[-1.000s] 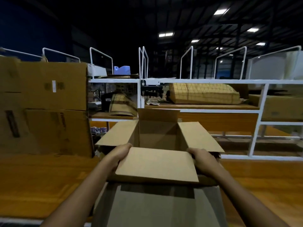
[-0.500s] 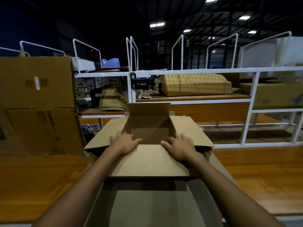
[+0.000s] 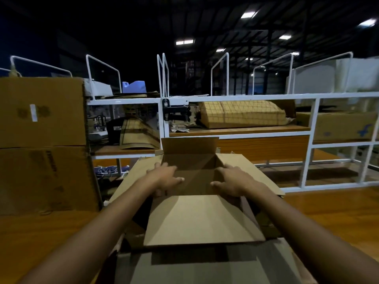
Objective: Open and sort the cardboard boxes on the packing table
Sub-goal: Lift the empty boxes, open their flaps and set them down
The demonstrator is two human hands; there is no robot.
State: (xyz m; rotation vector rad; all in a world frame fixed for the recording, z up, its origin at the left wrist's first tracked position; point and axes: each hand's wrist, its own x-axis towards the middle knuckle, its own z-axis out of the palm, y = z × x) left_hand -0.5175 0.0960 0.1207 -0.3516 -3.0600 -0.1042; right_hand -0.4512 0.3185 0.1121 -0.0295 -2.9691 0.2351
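The cardboard box (image 3: pixel 192 177) sits open directly between the two hands, its mouth facing up and all four flaps folded back. The left hand (image 3: pixel 164 178) lies on the left rim and the right hand (image 3: pixel 233 181) on the right rim, each over the fold where a side flap meets the wall. Both sets of fingers (image 3: pixel 159 166) are fairly straight and point away from the person. The thumbs reach inward over the opening and hold nothing, and no curl round the rim is visible. The box is therefore inboard of both palms and equally near each hand, so the next move (judged to be lifting or shifting it for sorting) calls for a symmetrical two-handed squeeze inward. The near flap (image 3: pixel 203 220) extends from below the thumbs toward the person. The far flap (image 3: pixel 189 145) stands upright just beyond the fingertips. The long axis cannot be told reliably through the wide-angle view. Under the near flap lies a flat grey-brown sheet (image 3: pixel 205 267), whose nature is unclear. The packing table (image 3: pixel 45 238) spreads outboard of both forearms. Two closed cartons (image 3: pixel 43 144) are stacked well to the left of the left fingers, and a white rack (image 3: pixel 242 97) stands beyond the fingertips.
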